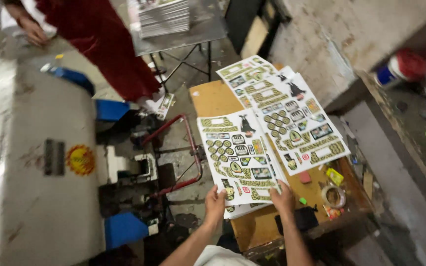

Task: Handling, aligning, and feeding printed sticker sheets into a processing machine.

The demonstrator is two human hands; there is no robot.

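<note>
Printed sheets (240, 157), white w/ green-yellow label designs, stacked, fanned slightly, held at bottom edge over wooden table

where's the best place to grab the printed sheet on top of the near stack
Probably by its near bottom edge, coming from the person's side. The printed sheet lies flat with its lower end overhanging the wooden table, so fingers can slip under there. The left hand and right hand already rest on that edge, one at each corner, which would keep the thin paper from sagging.
</note>
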